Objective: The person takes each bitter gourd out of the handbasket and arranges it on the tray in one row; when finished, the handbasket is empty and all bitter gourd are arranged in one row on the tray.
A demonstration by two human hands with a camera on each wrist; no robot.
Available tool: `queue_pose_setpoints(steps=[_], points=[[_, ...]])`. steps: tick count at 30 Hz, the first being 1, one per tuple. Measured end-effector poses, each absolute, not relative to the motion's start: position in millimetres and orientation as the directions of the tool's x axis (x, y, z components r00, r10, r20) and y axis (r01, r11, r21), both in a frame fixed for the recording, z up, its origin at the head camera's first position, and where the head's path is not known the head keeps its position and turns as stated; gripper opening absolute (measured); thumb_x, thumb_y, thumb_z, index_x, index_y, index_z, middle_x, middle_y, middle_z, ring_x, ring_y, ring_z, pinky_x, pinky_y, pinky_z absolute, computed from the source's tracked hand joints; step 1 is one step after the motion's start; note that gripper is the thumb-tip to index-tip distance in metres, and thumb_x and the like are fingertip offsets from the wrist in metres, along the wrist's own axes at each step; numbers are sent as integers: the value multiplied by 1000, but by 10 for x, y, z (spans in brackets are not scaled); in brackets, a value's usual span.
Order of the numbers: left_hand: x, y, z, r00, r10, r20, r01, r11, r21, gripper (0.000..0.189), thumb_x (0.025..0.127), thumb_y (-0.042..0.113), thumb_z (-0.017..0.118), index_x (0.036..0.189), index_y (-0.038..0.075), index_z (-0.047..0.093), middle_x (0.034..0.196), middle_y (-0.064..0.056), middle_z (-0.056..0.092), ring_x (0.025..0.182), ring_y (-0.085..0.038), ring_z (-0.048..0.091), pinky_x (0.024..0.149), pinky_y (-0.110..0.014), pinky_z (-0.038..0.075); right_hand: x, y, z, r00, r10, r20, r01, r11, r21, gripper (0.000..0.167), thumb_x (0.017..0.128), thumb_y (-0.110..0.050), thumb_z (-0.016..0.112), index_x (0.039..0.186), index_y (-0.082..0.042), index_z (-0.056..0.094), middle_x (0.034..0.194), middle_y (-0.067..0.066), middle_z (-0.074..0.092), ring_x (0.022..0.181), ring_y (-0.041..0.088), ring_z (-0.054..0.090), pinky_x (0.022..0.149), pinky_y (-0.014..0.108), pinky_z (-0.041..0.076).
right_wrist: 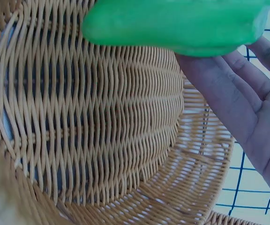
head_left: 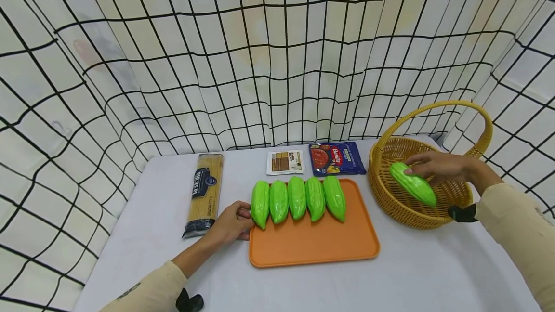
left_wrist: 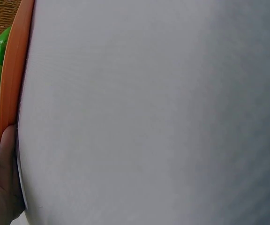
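Note:
My right hand (head_left: 442, 166) holds a glossy green bitter gourd (head_left: 413, 185) by its upper end, within the opening of a wicker basket (head_left: 383, 203). In the right wrist view that gourd (right_wrist: 177, 23) shows above the woven inside of the basket (right_wrist: 102, 108), the fingers (right_wrist: 219, 89) against its side. On the left, my left hand (head_left: 234, 221) grips the left edge of an orange tray (head_left: 314, 243), beside the leftmost gourd. Several more green gourds (head_left: 297, 198) lie side by side along the tray's back half. The left wrist view shows the fingers (left_wrist: 6, 154) at the tray's rim (left_wrist: 14, 70).
A spaghetti pack (head_left: 205, 194) lies left of the tray. Behind the tray are a small white-and-brown packet (head_left: 285, 162) and a blue Barilla pouch (head_left: 337, 159). The basket's tall handle (head_left: 433, 105) arches over it. Black netting (head_left: 284, 45) encloses the white table (head_left: 277, 288) at the back and sides.

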State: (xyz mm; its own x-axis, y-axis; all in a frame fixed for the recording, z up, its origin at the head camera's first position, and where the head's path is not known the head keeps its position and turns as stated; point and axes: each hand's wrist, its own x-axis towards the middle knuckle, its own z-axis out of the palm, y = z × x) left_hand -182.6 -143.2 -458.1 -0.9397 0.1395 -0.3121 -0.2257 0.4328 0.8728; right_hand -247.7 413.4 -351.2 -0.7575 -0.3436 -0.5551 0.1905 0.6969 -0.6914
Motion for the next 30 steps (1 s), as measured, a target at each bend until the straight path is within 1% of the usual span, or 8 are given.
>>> queue_pose_setpoints(steps=[4, 9, 12, 19, 23, 30], points=[[-1828, -1430, -4578, -941, 141, -308, -222, 432, 874, 49, 88, 3, 68, 134, 0, 51, 113, -14, 55, 92, -20, 62, 66, -32, 64, -2474, 4112, -3503, -760, -356, -544, 191, 678, -710, 77, 101, -37, 57, 156, 1, 19, 149, 27, 38, 125, 29, 55, 102, 50, 55], [-1831, -1428, -4576, -942, 140, -304, -217, 434, 874, 48, 88, 3, 67, 133, 0, 51, 112, -14, 55, 92, -21, 62, 66, -32, 64, -2450, 4088, -3478, -774, -352, -527, 178, 677, -714, 76, 102, -38, 55, 156, 2, 20, 143, 25, 44, 117, 27, 59, 100, 48, 56], [-1831, -1430, -4579, -942, 141, -305, -219, 434, 874, 48, 88, 3, 67, 134, 0, 51, 112, -14, 56, 92, -20, 62, 66, -32, 64, -2414, 4082, -3457, -781, -344, -521, 175, 680, -712, 76, 102, -39, 54, 156, 1, 19, 141, 24, 46, 115, 26, 60, 99, 47, 57], [-1825, -1431, -4585, -941, 145, -307, -220, 428, 877, 49, 88, 3, 67, 134, 0, 51, 113, -14, 56, 92, -20, 62, 66, -33, 64, -2318, 4065, -3421, -784, -359, -506, 178, 652, -738, 71, 104, -37, 50, 157, 0, 20, 131, 20, 54, 110, 28, 63, 96, 46, 58], [-1824, -1432, -4585, -942, 143, -305, -218, 432, 875, 49, 88, 3, 67, 134, 0, 51, 112, -14, 56, 92, -20, 62, 66, -33, 64, -2253, 4053, -3400, -787, -373, -491, 160, 645, -747, 68, 105, -36, 49, 156, 0, 22, 130, 20, 53, 109, 28, 62, 94, 44, 59], [-1823, -1431, -4579, -942, 146, -302, -213, 436, 874, 49, 88, 4, 67, 134, 0, 51, 113, -14, 56, 93, -20, 62, 66, -33, 64, -2169, 3991, -3389, -803, -411, -431, 68, 656, -751, 62, 104, -32, 49, 152, 3, 30, 134, 24, 49, 110, 28, 59, 90, 44, 59]])
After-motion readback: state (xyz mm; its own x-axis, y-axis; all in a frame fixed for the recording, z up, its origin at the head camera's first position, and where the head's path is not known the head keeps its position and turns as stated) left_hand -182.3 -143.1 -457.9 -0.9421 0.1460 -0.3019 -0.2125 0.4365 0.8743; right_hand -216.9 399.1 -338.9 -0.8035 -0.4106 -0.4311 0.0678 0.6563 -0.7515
